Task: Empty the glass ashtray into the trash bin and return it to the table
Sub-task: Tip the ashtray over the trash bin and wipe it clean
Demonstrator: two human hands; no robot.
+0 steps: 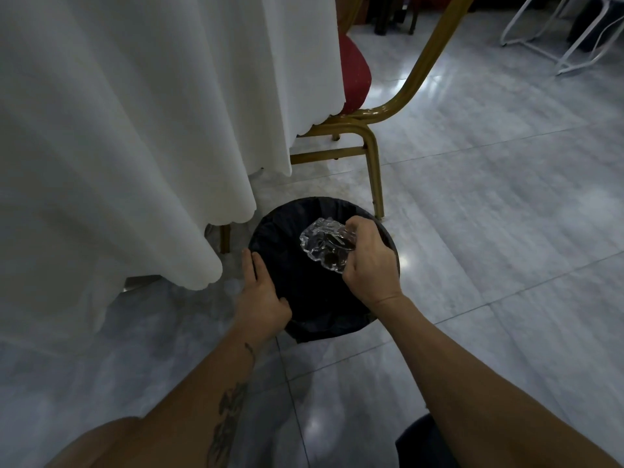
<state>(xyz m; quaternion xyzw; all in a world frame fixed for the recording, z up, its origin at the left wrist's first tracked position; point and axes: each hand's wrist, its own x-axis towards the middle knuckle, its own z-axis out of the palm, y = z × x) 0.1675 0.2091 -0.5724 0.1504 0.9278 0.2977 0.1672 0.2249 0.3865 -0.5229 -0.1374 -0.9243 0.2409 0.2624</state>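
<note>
A round trash bin [280, 217] lined with a black bag stands on the tiled floor beside the table. My right hand [369, 261] grips the clear glass ashtray [322, 243] by its right edge and holds it tilted over the bin's opening. Dark bits show inside the glass. My left hand [261, 298] rests on the bin's near-left rim, fingers lying along the edge and thumb over the bag. The table top is out of sight; only its white cloth [118, 130] hangs down at the left.
A gold-framed chair [369, 153] with a red seat [354, 79] stands just behind the bin, one leg touching close to its far rim. White metal frames [557, 38] stand at the far right. Grey glossy floor tiles [489, 214] spread to the right.
</note>
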